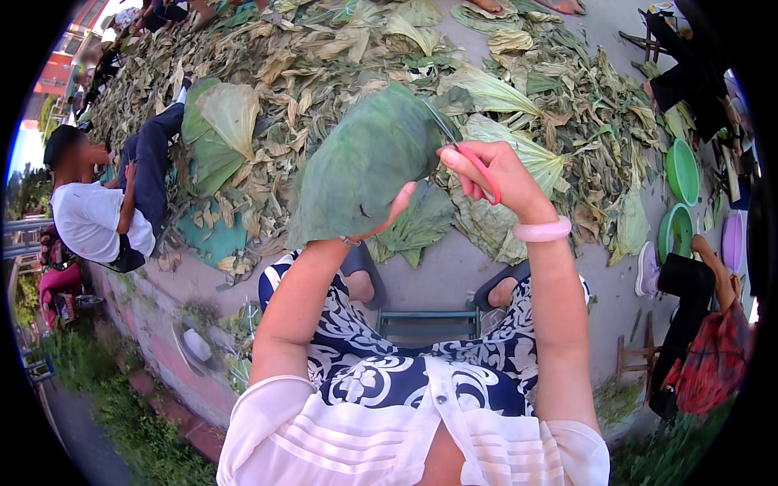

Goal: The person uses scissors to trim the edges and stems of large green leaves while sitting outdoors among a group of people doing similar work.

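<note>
My left hand (389,215) grips a large green lotus leaf (364,164) from beneath, and the leaf covers most of its fingers. A small dark tear shows near the leaf's lower edge. In my right hand (486,173) is a pair of scissors (483,176) with red handles. Their metal blades point up and left, at the right edge of the leaf. A pink bangle (542,229) circles my right wrist. Below the held leaf, more green leaves (419,225) lie on the ground between my feet.
A wide heap of dried leaves and scraps (292,79) spreads ahead. Pale folded leaves (510,140) lie to the right, near green basins (682,172). A seated person in a white shirt (103,212) is at left. Another person in a red top (714,358) sits at right. A hat (193,347) lies behind left.
</note>
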Available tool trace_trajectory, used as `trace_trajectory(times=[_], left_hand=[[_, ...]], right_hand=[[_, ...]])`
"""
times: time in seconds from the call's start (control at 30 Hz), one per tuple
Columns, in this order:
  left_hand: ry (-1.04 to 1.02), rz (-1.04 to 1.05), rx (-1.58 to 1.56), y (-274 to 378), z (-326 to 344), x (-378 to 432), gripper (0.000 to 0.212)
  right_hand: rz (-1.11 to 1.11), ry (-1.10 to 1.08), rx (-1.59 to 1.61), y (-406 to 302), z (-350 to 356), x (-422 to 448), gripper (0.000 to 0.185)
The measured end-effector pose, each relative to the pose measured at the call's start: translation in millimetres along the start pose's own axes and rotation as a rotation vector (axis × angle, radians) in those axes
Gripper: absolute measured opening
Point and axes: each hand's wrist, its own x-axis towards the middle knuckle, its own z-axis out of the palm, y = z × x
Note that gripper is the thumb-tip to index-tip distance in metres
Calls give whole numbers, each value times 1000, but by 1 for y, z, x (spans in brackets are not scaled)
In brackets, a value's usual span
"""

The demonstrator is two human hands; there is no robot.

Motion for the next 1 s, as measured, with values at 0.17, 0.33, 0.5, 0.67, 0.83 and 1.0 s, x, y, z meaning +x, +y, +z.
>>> trace_trajectory(times=[0.17, 0.33, 0.5, 0.67, 0.83, 1.0], left_hand=[[25, 19, 16, 7, -4, 4, 43], [3, 26, 12, 5, -1, 1, 47], [-6, 24, -15, 4, 0, 0, 49], [-9, 77, 27, 6, 1, 0, 50], [-16, 96, 23, 6, 9, -3, 51], [31, 117, -10, 8, 19, -3, 52]], right_hand=[[26, -6, -25, -1, -4, -2, 44], [10, -5, -42, -4, -5, -4, 43], [-18, -5, -76, -3, -8, -5, 42], [28, -1, -55, -3, -7, -5, 43], [42, -17, -64, -3, -10, -6, 43], [11, -10, -57, -2, -17, -8, 42]])
